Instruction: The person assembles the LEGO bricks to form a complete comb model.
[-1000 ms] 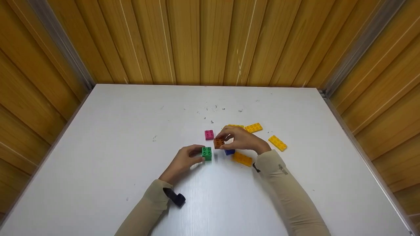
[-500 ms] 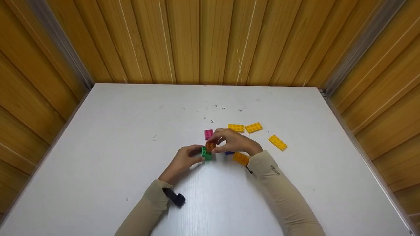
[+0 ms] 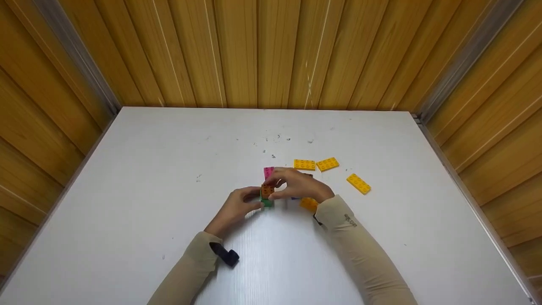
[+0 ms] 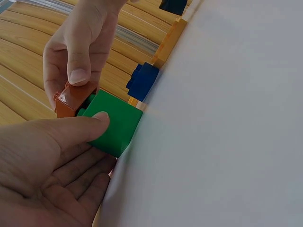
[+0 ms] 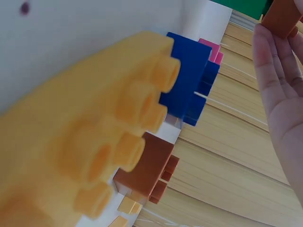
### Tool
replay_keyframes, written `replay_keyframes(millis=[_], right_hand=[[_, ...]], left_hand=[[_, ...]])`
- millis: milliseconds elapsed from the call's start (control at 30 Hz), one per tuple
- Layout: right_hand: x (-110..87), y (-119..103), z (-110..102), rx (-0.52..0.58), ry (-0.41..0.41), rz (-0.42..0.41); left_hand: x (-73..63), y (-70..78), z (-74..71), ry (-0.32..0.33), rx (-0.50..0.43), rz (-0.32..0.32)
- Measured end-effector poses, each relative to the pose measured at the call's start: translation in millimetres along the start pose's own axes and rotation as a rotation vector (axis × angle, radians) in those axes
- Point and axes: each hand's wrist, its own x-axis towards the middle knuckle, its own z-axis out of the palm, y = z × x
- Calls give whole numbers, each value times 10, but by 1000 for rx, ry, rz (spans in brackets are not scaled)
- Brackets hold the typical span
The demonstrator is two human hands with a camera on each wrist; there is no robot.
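My left hand (image 3: 238,206) pinches a green toy building brick (image 4: 118,127) between thumb and fingers, low at the white table. From the other side my right hand (image 3: 298,185) grips a brown brick (image 3: 267,191) right above it. In the left wrist view this brown brick (image 4: 75,98) is slightly tilted against the green one's studs, some of which still show in the gap. Seen from the head, it covers the green top, leaving the green front face (image 3: 267,203) in sight. The right wrist view catches only the edge of the green brick (image 5: 248,5).
A blue brick (image 5: 184,75) and a second brown brick (image 5: 147,163) stand under and beside my right hand. The pink brick (image 3: 268,171) lies just behind it. An orange-yellow brick (image 3: 309,205) is near the right wrist; three flat yellow bricks (image 3: 327,164) lie farther right.
My right hand has moved left with the brown brick, from beside the green brick to on top of its studs. The left hand has stayed in place, holding the green brick.
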Motion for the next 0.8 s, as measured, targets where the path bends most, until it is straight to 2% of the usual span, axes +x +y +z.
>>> replay_keyframes(millis=[167, 400, 533, 800], right_hand=[[17, 0, 19, 15, -6, 23], [27, -12, 21, 31, -8, 33], [35, -21, 24, 22, -11, 41], [61, -66, 19, 4, -35, 72]], left_hand=[[2, 0, -1, 1, 13, 14], [1, 29, -8, 0, 24, -5], [1, 24, -8, 2, 23, 17], [-4, 14, -2, -3, 9, -5]])
